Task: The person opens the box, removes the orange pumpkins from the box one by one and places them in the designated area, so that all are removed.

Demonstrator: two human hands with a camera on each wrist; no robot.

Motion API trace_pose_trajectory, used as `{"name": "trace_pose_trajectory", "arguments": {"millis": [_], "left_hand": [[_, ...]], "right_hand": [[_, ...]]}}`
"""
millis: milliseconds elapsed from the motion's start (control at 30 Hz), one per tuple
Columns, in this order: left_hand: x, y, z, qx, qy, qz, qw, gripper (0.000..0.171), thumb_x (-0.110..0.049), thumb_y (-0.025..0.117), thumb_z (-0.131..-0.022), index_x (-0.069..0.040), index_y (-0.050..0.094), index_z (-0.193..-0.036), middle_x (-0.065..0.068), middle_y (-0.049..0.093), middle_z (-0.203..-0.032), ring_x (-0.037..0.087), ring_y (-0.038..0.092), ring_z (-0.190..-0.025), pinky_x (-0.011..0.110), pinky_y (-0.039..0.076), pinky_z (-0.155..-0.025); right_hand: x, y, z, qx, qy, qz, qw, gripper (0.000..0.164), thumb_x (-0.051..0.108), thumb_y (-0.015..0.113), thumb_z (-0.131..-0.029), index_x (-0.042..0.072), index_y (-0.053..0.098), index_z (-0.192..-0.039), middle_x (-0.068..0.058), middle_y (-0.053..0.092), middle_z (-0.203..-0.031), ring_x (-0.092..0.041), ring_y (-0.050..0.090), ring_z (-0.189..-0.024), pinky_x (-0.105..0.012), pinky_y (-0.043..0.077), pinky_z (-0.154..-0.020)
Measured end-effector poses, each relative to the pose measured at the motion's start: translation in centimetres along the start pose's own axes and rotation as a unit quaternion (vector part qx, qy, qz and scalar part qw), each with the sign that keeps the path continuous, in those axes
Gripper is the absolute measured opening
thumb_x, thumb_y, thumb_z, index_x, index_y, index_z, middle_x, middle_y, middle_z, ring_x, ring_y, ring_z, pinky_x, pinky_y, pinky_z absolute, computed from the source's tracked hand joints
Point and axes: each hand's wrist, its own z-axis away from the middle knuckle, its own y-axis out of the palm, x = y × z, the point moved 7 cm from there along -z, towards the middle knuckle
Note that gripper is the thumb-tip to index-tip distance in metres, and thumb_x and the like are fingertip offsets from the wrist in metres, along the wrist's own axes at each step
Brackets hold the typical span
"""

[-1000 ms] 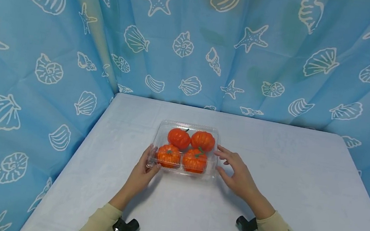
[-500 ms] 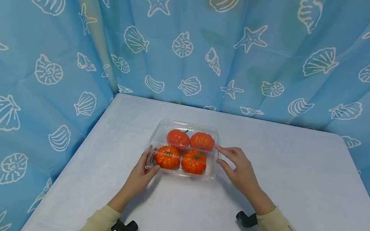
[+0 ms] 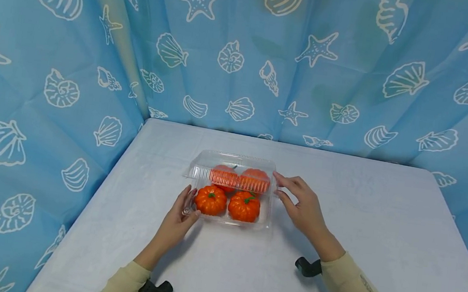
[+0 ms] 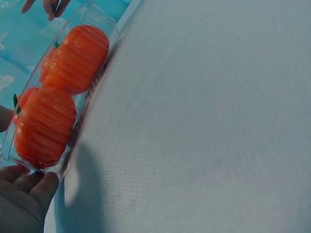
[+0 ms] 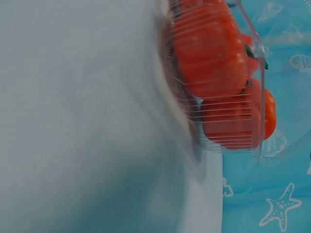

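A clear plastic clamshell container (image 3: 231,222) sits on the table with several small orange pumpkins inside. The front two, a left pumpkin (image 3: 211,200) and a right pumpkin (image 3: 244,206), lie uncovered. Its lid (image 3: 232,159) is raised and tilted back, with the rear pumpkins showing through it. My left hand (image 3: 177,217) grips the container's left side, thumb at the front corner; the left wrist view shows the fingers (image 4: 43,189) against its end wall. At the lid's right edge, my right hand (image 3: 306,211) pinches it between thumb and fingers.
A white cloth covers the table (image 3: 359,229). Behind and to the left hangs a blue curtain (image 3: 241,88) printed with shells and starfish. Black wrist mounts (image 3: 156,291) stick out inward from both sleeves.
My right hand has moved up and back with the lid, whose front edge has swung up and away from the front pumpkins. My left hand has stayed at the container's left side.
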Motion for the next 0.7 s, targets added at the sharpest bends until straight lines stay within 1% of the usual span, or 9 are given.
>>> {"name": "trace_pose_trajectory", "arguments": {"millis": [33, 100, 200, 300, 500, 567, 700], "left_hand": [[0.0, 0.0, 0.0, -0.001, 0.0, -0.001, 1.0, 0.077, -0.01, 0.062, -0.102, 0.0, 0.015, -0.161, 0.019, 0.029, -0.163, 0.036, 0.032, -0.148, 0.048, 0.039, -0.111], [0.0, 0.0, 0.0, -0.002, 0.0, -0.004, 1.0, 0.077, -0.01, 0.063, -0.102, 0.0, 0.015, -0.161, 0.019, 0.03, -0.163, 0.035, 0.032, -0.148, 0.048, 0.04, -0.111], [0.0, -0.1, 0.1, -0.003, -0.008, -0.002, 1.0, 0.077, -0.011, 0.063, -0.102, -0.001, 0.016, -0.162, 0.017, 0.031, -0.163, 0.032, 0.031, -0.149, 0.047, 0.04, -0.111], [-0.1, -0.1, 0.2, -0.003, -0.006, -0.003, 1.0, 0.076, -0.009, 0.062, -0.102, -0.001, 0.016, -0.161, 0.018, 0.031, -0.163, 0.033, 0.03, -0.15, 0.048, 0.04, -0.111], [-0.1, -0.1, 0.3, -0.004, -0.003, -0.004, 1.0, 0.075, -0.008, 0.062, -0.102, -0.001, 0.017, -0.161, 0.02, 0.031, -0.163, 0.035, 0.031, -0.149, 0.05, 0.04, -0.111], [0.0, -0.1, 0.3, -0.005, -0.006, -0.004, 1.0, 0.075, -0.009, 0.062, -0.102, -0.002, 0.017, -0.161, 0.019, 0.031, -0.163, 0.034, 0.031, -0.149, 0.049, 0.04, -0.111], [-0.1, -0.2, 0.4, -0.004, -0.008, 0.001, 1.0, 0.074, -0.009, 0.062, -0.102, -0.002, 0.017, -0.161, 0.019, 0.03, -0.163, 0.034, 0.029, -0.15, 0.049, 0.04, -0.111]], "right_hand": [[-0.1, 0.0, -0.2, -0.001, 0.003, 0.001, 1.0, 0.058, 0.005, 0.076, -0.09, 0.021, 0.061, -0.144, -0.002, 0.066, -0.104, -0.017, 0.064, -0.098, -0.033, 0.06, -0.082], [-0.1, 0.0, -0.5, -0.003, 0.005, -0.003, 1.0, 0.058, 0.005, 0.076, -0.091, 0.022, 0.06, -0.144, -0.002, 0.066, -0.103, -0.017, 0.065, -0.098, -0.034, 0.06, -0.085], [-0.1, -0.2, -1.0, -0.007, 0.008, -0.009, 1.0, 0.058, 0.004, 0.074, -0.092, 0.022, 0.059, -0.145, -0.003, 0.066, -0.103, -0.019, 0.065, -0.099, -0.04, 0.059, -0.088], [-0.2, -0.2, -1.5, -0.01, 0.008, -0.014, 1.0, 0.057, 0.004, 0.071, -0.094, 0.022, 0.059, -0.146, -0.004, 0.065, -0.102, -0.021, 0.066, -0.099, -0.045, 0.058, -0.089], [-0.4, -0.3, -2.4, -0.017, 0.005, -0.015, 1.0, 0.054, 0.006, 0.07, -0.096, 0.021, 0.058, -0.146, -0.004, 0.063, -0.099, -0.02, 0.067, -0.096, -0.044, 0.059, -0.088], [-0.4, -0.4, -2.7, -0.019, 0.002, -0.016, 1.0, 0.054, 0.006, 0.07, -0.095, 0.021, 0.058, -0.146, -0.004, 0.063, -0.098, -0.02, 0.066, -0.095, -0.042, 0.059, -0.089], [-0.3, -0.7, -3.3, -0.027, -0.002, -0.024, 0.999, 0.054, 0.007, 0.072, -0.094, 0.019, 0.059, -0.145, -0.004, 0.063, -0.095, -0.018, 0.065, -0.093, -0.022, 0.054, -0.092]]}}
